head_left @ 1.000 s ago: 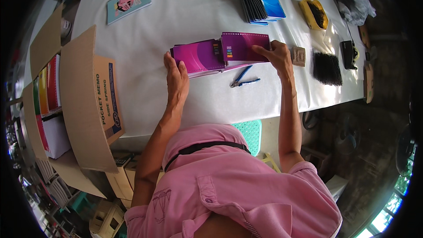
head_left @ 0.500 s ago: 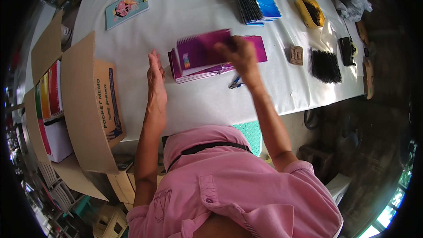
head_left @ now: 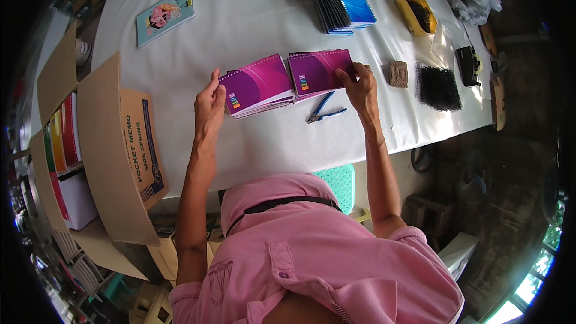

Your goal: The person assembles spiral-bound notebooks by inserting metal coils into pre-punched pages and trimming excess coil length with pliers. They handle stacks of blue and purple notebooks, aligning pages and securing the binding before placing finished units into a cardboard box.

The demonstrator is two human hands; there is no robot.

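Observation:
Two piles of purple notepads lie side by side on the table, a left pile [head_left: 257, 84] and a right pile [head_left: 318, 71], with a row of holes along each top edge. My left hand [head_left: 210, 103] rests against the left pile's outer edge, fingers stretched out along it. My right hand [head_left: 361, 89] grips the right pile's top notepad at its right edge, thumb on the cover and fingers around the side. Below the piles lie blue-handled pliers [head_left: 324, 110], their handles spread.
Blue spiral notebooks [head_left: 355, 7] are stacked at the back. To the right are a yellow tub [head_left: 416, 14], a brown bundle [head_left: 398, 74], black spiral coils [head_left: 438, 87] and a tape dispenser [head_left: 466, 66]. An opened cardboard box [head_left: 108, 144] stands left; a teal notebook [head_left: 165, 17] lies far left.
My right hand has brought the lifted purple notepad down and moved right, to the right pile's edge. My left hand has come against the left pile. More of the pliers shows.

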